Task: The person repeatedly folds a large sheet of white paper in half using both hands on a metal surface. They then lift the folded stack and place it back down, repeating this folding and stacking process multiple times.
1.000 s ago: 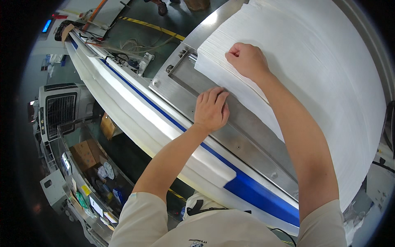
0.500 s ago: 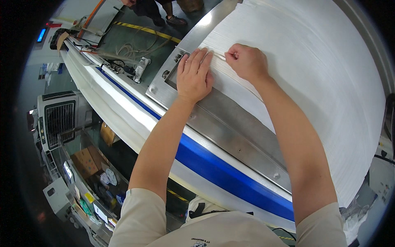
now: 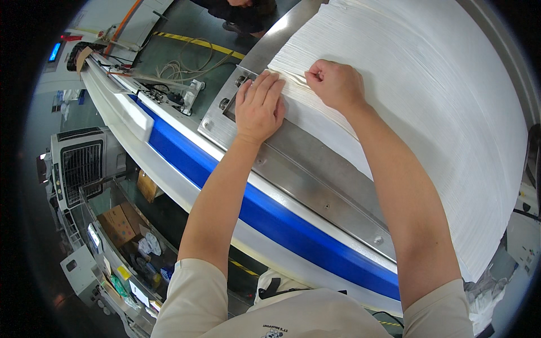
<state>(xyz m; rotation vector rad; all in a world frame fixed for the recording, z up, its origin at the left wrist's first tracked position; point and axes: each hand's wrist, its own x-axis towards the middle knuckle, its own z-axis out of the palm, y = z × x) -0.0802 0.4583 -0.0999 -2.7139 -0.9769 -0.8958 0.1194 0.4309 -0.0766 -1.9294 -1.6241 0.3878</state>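
Note:
A tall stack of thin white sheets fills the right side; I cannot tell whether they are cloth or paper. At its near left corner my right hand is closed, thumb and fingers pinching the edges of some sheets, which bulge a little apart there. My left hand lies with its fingers stretched out, the tips touching the corner of the stack and the palm over the metal plate. What lies under that palm is hidden.
Alongside the plate runs a conveyor with a blue belt; a white piece lies on it at the left. Beyond are hoses and a crouching person. An air cooler and a cart with a cardboard box stand left.
Both hands have shifted slightly left, and the sheet edges by the right hand stand further apart. The white piece has slid off toward the far left, baring more blue belt. The other person has bent down.

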